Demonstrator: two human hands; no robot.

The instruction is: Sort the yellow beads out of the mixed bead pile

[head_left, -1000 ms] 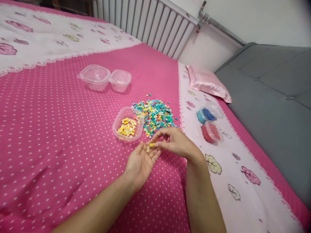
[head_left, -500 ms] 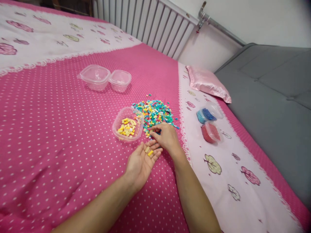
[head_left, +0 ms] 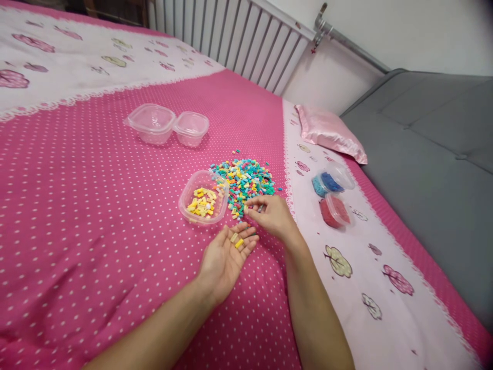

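Picking looks underway mid-frame: left hand (head_left: 224, 256), spread palm-up, bears two yellow pieces (head_left: 239, 243); right hand (head_left: 271, 216) is at the pile (head_left: 248, 177) (pinched or parted, unclear); next likely wants precision.

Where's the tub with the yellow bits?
In the head view, the tub is on the bed, a little left of the middle, right beside the colourful pile's left edge and just beyond the left hand.

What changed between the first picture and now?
The right hand set the yellow brick on the left hand, beside the pale brick, then moved forward to the pile's near edge. Whether it grips anything there is unclear. The left hand and nearest tub stayed put.
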